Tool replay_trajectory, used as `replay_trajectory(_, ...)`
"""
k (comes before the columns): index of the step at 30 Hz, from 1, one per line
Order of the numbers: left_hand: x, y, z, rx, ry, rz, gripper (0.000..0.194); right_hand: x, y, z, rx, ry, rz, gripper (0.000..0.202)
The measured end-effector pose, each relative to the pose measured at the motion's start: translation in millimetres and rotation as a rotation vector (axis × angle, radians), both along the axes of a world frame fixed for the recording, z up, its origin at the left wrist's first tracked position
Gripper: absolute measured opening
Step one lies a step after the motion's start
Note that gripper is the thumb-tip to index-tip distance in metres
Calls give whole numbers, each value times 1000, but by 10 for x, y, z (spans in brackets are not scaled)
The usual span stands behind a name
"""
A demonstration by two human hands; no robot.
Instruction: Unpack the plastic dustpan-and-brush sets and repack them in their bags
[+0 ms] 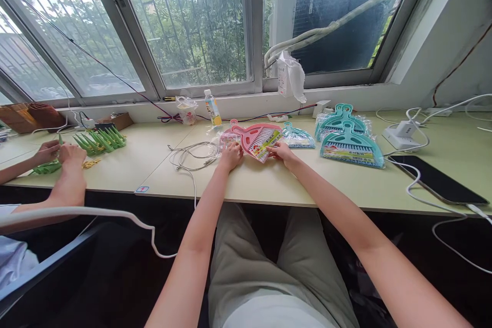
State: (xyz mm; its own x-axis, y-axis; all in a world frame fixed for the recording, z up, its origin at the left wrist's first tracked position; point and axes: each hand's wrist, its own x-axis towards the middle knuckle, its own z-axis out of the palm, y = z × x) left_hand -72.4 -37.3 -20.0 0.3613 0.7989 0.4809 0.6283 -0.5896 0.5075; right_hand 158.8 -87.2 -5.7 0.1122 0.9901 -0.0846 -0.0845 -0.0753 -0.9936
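Holding a pink dustpan-and-brush set (251, 137), your two hands meet at its near side, straight ahead of you at the worktop (265, 184). Its long axis lies on a slant: the handle points away and to your left, and the wide, bristled edge faces right and toward you. Your right hand (282, 152) is the nearer to that wide edge; its grip is narrow, pinching the corner by the yellow-green label (272, 139). Your left hand (231, 156) is on the handle side, nearer to you than the handle, fingers curled. Whether its grip clasps this set or touches the second pink set (227, 137), lying just to the left and partly covered, cannot be told. One teal set (295, 137) lies just beyond your right hand, and more teal sets (350, 139) are farther right. A coiled pale cable (192, 155) lies left of your left hand. Well apart, at far left, are a co-worker's hands (72, 155) beside green pieces (105, 139).
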Motion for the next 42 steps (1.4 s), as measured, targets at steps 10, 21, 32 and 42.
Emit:
replay_trajectory(10,26,45,-18,36,72,61,17,-8,18,-9,-4,22,6,16)
replay_trajectory(21,3,-17,62,-24,241,523,40,-22,2,5,-16,9,35,16)
replay_trajectory(32,-59,7,67,-20,172,567,48,-49,1,-3,-14,-38,50,17)
replay_trajectory(42,-98,-9,96,78,-35,570,39,-69,-60,53,-24,-91,93,14)
